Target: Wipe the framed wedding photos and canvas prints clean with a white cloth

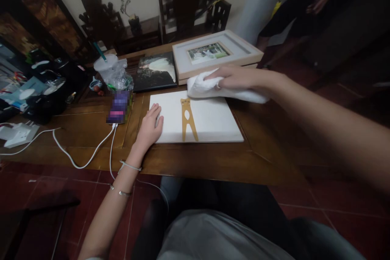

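A flat white panel [210, 120] lies on the wooden table [195, 162] in front of me, with a tan cat-like shape [186, 120] on its face. My left hand [150, 126] rests flat on the panel's left edge, its fingers stretched out and holding nothing. At the panel's far right corner, my right hand [233, 78] is closed around a bunched white cloth [204, 85]. Part of the cloth trails to the right beneath the wrist. Whether the cloth presses on the panel at every point is hidden.
Beyond the panel sit a framed photo [210, 53] and a dark photo panel [157, 71]. To the left are a phone [119, 107] with white cables, a cup [105, 63] with a straw, plastic wrap and a power strip [22, 134]. Another person [319, 4] stands at the upper right.
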Demonstrator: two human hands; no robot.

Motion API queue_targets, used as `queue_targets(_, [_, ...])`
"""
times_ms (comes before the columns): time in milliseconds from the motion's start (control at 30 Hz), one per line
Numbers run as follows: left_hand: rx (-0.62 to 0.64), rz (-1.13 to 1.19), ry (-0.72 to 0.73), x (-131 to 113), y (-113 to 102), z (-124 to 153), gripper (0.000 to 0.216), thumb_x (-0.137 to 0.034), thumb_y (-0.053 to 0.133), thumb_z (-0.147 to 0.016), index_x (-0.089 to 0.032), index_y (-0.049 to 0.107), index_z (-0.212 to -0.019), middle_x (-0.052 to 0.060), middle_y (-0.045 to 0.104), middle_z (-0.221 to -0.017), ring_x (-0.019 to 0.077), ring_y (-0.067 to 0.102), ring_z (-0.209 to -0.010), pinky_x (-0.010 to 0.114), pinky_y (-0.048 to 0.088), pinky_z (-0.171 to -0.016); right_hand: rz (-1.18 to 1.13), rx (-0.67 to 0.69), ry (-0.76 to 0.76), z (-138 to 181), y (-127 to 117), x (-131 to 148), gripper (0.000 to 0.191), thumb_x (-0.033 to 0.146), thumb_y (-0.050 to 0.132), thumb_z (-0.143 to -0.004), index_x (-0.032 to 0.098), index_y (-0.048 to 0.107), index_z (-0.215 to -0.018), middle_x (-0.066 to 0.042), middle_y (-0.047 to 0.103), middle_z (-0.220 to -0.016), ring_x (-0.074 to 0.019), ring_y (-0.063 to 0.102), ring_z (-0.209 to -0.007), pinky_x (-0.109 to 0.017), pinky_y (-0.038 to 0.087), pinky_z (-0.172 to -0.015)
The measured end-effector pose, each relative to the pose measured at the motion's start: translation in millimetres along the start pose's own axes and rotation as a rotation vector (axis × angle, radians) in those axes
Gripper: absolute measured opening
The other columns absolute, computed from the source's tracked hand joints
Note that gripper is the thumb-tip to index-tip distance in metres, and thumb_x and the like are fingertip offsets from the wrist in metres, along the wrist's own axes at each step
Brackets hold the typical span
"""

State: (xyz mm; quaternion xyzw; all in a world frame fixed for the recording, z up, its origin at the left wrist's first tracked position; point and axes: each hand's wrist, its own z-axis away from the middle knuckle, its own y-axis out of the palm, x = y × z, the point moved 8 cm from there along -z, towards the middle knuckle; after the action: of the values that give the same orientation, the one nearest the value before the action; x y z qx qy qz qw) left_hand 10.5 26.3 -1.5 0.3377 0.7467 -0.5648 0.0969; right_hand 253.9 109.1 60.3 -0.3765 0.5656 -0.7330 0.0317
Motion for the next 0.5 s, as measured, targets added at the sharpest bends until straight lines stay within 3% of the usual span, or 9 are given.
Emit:
queue_targets(133, [-0.012,0.002,0.002,-1.5,0.0,0.4,0.043,-0.021,0.048,-0.096,-0.01,0.062,-0.135,0.019,0.055,-0.151,0.0297,0.046,-0.146,0.053,0.034,-0.123,0.109,-0.049,-0.092,6.8,12.7,6.1,0.043,0.019,0.047,-0.073,0.014,0.069,-0.109,-0.015,0.07,-0.108,-0.0311,0.061,-0.102,-0.043,0.042,-0.097])
queue_targets(267, [-0.001,-0.015,-0.003,-1.9,1.8,0.4,0.044,-0.02,0.047,-0.096,-0.008,0.061,-0.136,0.021,0.055,-0.151,0.0304,0.046,-0.146,0.053,0.033,-0.124,0.201,-0.041,-0.136,49.8,35.7,34.6,0.042,0.019,0.046,-0.073,0.021,0.07,-0.108,-0.007,0.064,-0.08,-0.0283,0.062,-0.085,-0.041,0.047,-0.083])
queue_targets(400, [0.005,-0.021,-0.003,-1.9,3.0,0.4,0.044,-0.02,0.047,-0.097,-0.011,0.06,-0.137,0.019,0.054,-0.152,0.0299,0.045,-0.147,0.054,0.033,-0.124,0.126,0.114,-0.143,110.5,58.8,64.3,0.042,0.017,0.046,-0.072,0.028,0.073,-0.102,-0.007,0.071,-0.086,-0.03,0.068,-0.089,-0.042,0.053,-0.082])
queue_targets(500, [0.013,-0.018,-0.003,-2.0,4.0,0.5,0.044,-0.02,0.046,-0.097,-0.01,0.059,-0.138,0.019,0.053,-0.153,0.03,0.044,-0.147,0.053,0.032,-0.124,0.067,0.134,-0.082,144.7,62.7,63.7,0.049,0.023,0.048,-0.072,0.036,0.075,-0.111,-0.007,0.075,-0.105,-0.0335,0.071,-0.098,-0.044,0.058,-0.08])
